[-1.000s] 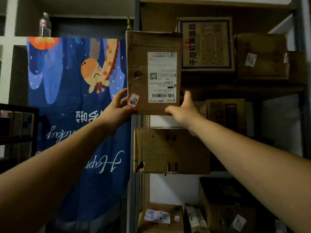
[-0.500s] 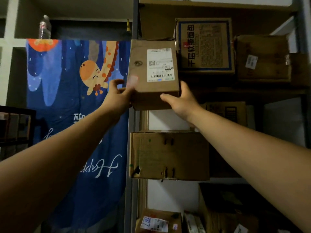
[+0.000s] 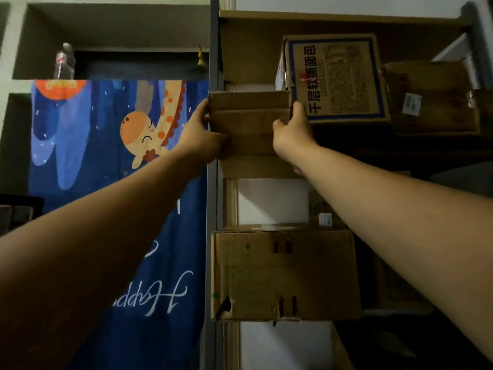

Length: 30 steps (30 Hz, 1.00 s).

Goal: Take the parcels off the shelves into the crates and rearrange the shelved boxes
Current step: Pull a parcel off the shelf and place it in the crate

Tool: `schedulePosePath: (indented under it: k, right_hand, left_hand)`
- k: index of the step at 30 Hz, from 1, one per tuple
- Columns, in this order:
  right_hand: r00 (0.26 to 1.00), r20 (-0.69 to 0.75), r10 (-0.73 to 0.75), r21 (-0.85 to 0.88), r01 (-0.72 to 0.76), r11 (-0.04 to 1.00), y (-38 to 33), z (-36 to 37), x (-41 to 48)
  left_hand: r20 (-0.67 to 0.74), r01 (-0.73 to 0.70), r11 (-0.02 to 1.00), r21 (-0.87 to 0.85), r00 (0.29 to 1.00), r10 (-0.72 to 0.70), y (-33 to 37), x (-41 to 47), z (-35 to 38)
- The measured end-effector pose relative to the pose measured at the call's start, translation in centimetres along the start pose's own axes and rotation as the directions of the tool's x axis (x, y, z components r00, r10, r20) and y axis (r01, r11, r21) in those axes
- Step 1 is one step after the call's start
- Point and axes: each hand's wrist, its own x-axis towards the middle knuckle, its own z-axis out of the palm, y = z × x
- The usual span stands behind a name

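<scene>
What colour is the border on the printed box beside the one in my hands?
Dark blue, on the printed box, clearest in the head view.

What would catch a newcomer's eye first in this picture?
The left hand and right hand grip a plain cardboard box at the left end of the upper shelf, beside a blue-bordered printed box. Further left hangs a bright blue giraffe banner.

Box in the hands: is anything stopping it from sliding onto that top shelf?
Nothing visible does. The box is at the left end of the shelf, held by the left hand and right hand, and the space behind looks open. The blue-printed box stands close on its right.
</scene>
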Motion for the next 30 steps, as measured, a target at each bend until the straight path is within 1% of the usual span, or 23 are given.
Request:
schedulePosePath:
  k: [2,4,6,8,10,11,12,13,15,17,19,21,23,24,25,26,28,30]
  right_hand:
    - [0.996,-0.061,-0.064,-0.037,0.061,0.997,0.1,0.9,0.2]
    - [0.979,-0.090,-0.182,-0.144,0.168,0.975,0.7,1.8,0.4]
    - [0.956,-0.070,-0.285,-0.260,0.259,0.930,1.6,2.5,0.8]
    - [0.947,-0.043,-0.317,-0.324,0.287,0.901,2.4,3.3,1.4]
    - [0.949,-0.019,-0.314,-0.424,0.277,0.862,2.9,4.1,2.2]
    - [0.947,-0.008,-0.320,-0.516,0.270,0.813,3.1,4.3,2.7]
    - [0.938,0.006,-0.345,-0.627,0.273,0.730,3.2,4.3,3.3]
    - [0.923,0.033,-0.383,-0.728,0.284,0.623,3.2,4.3,3.8]
    - [0.888,0.096,-0.450,-0.847,0.310,0.432,3.3,4.2,5.2]
    - [0.874,0.156,-0.460,-0.897,0.321,0.305,3.6,4.5,6.6]
    - [0.882,0.228,-0.413,-0.923,0.330,0.196,3.8,5.0,7.2]
    - [0.896,0.285,-0.341,-0.940,0.331,0.081,4.3,5.5,7.7]
    - [0.901,0.321,-0.291,-0.944,0.330,-0.018,4.7,5.7,7.8]
    - [0.899,0.339,-0.279,-0.939,0.342,-0.037,4.7,5.7,7.8]
    - [0.890,0.360,-0.280,-0.930,0.367,-0.029,4.7,5.6,7.7]
    - [0.876,0.379,-0.298,-0.917,0.399,0.007,4.6,5.3,7.6]
    - [0.847,0.387,-0.364,-0.880,0.457,0.129,4.3,4.4,7.3]
    - [0.827,0.334,-0.453,-0.839,0.480,0.257,4.4,3.4,7.0]
  left_hand:
    - [0.001,-0.053,0.997,0.052,0.999,0.053,-0.7,0.9,-0.3]
    - [-0.038,-0.143,0.979,0.144,0.988,0.150,-1.4,1.8,-0.4]
    - [-0.091,-0.209,0.927,0.311,0.964,0.248,-1.9,2.4,-0.2]
    - [-0.092,-0.240,0.805,0.542,0.936,0.341,-2.1,2.7,0.0]
    - [-0.043,-0.290,0.665,0.689,0.899,0.436,-2.9,3.2,0.1]
    - [-0.014,-0.319,0.619,0.718,0.882,0.470,-3.4,3.6,0.1]
    - [0.013,-0.341,0.592,0.730,0.873,0.487,-3.7,4.1,0.2]
    - [0.041,-0.356,0.576,0.736,0.872,0.487,-4.2,4.6,0.3]
    - [0.105,-0.361,0.532,0.766,0.887,0.450,-4.9,5.7,0.4]
    - [0.176,-0.342,0.463,0.817,0.914,0.365,-5.6,6.8,0.8]
    - [0.215,-0.295,0.420,0.858,0.950,0.228,-6.3,7.4,1.2]
    - [0.224,-0.228,0.424,0.876,0.973,0.062,-7.1,8.3,1.8]
    - [0.230,-0.180,0.434,0.883,0.971,-0.064,-7.8,8.8,2.3]
    - [0.238,-0.172,0.448,0.878,0.967,-0.095,-8.0,8.9,2.4]
    - [0.245,-0.171,0.464,0.869,0.964,-0.104,-8.0,9.0,2.5]
    - [0.244,-0.170,0.481,0.860,0.965,-0.096,-7.9,9.0,2.5]
    - [0.232,-0.165,0.515,0.841,0.971,-0.067,-7.4,8.7,2.6]
    - [0.220,-0.168,0.544,0.822,0.975,-0.031,-6.9,8.5,2.8]
